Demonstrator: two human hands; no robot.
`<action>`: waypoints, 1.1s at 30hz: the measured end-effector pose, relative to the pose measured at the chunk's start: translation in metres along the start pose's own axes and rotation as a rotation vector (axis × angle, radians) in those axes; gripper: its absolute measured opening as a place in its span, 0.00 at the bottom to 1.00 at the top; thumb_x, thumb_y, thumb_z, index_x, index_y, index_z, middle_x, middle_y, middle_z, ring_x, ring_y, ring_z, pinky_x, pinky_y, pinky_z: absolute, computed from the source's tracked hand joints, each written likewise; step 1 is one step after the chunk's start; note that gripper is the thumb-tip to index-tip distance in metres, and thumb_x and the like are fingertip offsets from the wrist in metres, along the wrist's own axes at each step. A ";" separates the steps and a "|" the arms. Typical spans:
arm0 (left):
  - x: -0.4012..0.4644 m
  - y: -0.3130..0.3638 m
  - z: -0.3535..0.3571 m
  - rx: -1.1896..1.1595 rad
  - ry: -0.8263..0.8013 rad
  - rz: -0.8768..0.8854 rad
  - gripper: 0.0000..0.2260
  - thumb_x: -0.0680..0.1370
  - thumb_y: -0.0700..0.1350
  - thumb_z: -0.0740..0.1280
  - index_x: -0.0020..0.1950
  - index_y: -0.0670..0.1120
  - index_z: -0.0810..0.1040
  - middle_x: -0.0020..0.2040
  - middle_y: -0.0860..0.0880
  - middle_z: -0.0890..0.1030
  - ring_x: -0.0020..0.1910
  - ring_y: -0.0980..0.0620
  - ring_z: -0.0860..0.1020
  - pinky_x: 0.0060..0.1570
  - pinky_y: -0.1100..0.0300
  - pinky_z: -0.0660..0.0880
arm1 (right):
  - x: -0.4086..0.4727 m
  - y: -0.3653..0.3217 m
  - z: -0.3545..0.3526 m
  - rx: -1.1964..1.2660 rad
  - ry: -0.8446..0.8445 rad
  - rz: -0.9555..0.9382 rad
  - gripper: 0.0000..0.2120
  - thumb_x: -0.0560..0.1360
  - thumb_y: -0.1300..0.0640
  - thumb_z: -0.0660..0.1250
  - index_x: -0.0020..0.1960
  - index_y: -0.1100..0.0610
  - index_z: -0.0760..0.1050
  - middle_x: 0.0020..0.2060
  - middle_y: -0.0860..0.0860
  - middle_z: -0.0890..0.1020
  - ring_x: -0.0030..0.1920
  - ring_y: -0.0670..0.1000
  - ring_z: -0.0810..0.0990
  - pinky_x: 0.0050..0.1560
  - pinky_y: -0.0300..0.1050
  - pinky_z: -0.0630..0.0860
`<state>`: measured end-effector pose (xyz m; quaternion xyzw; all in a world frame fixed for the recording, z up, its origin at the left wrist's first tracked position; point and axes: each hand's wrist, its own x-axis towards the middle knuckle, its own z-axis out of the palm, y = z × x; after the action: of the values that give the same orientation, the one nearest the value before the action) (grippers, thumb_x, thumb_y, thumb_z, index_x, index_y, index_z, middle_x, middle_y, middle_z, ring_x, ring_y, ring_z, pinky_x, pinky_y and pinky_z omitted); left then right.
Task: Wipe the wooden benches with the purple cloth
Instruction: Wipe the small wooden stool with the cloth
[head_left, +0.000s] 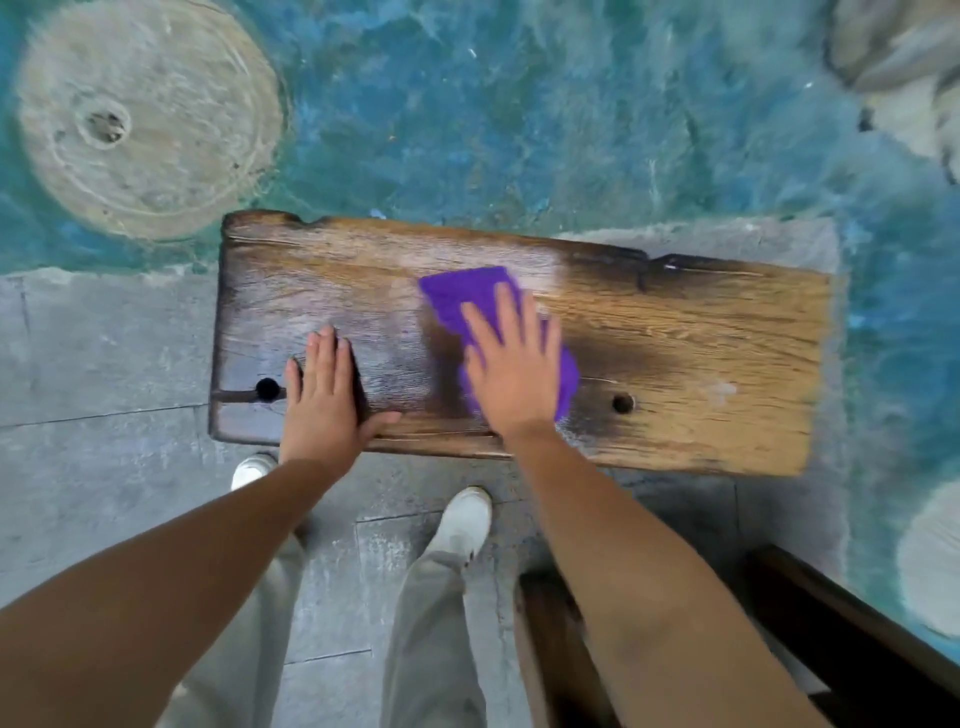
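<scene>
A rough wooden bench lies across the middle of the view, dark on its left half and golden on its right, with a round hole near each end. The purple cloth lies on the bench's middle. My right hand presses flat on the cloth with fingers spread; the cloth sticks out beyond the fingertips and to the right of the palm. My left hand rests flat on the dark left part of the bench, next to the left hole, with nothing in it.
Blue-green painted ground lies beyond the bench, with a round stone disc at far left. Grey stone slabs are underfoot, where my white shoes stand. Dark wooden furniture sits at lower right.
</scene>
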<state>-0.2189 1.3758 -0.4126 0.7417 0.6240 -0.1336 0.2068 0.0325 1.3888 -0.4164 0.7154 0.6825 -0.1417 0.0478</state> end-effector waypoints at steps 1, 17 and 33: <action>0.000 -0.002 0.001 0.028 -0.001 -0.006 0.53 0.73 0.76 0.54 0.82 0.38 0.47 0.83 0.40 0.44 0.82 0.42 0.44 0.78 0.38 0.48 | -0.003 0.030 -0.004 0.000 -0.005 0.087 0.27 0.82 0.43 0.54 0.81 0.41 0.59 0.83 0.52 0.55 0.82 0.61 0.54 0.78 0.68 0.54; 0.000 0.004 0.005 0.045 0.004 0.009 0.51 0.73 0.72 0.57 0.81 0.37 0.46 0.82 0.39 0.43 0.82 0.40 0.43 0.78 0.38 0.46 | -0.059 0.049 -0.018 0.303 0.078 0.797 0.29 0.81 0.53 0.62 0.81 0.47 0.62 0.83 0.57 0.54 0.82 0.64 0.52 0.78 0.65 0.55; -0.052 0.051 -0.232 -0.803 -0.174 0.013 0.11 0.82 0.43 0.65 0.63 0.44 0.80 0.57 0.45 0.82 0.46 0.61 0.81 0.46 0.66 0.77 | -0.079 -0.122 -0.214 0.591 -0.068 0.242 0.36 0.72 0.59 0.72 0.77 0.45 0.65 0.56 0.56 0.83 0.54 0.63 0.82 0.51 0.53 0.78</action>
<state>-0.1919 1.4338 -0.1779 0.5919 0.6022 0.0597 0.5324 -0.0614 1.3768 -0.1752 0.7692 0.5199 -0.3507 -0.1229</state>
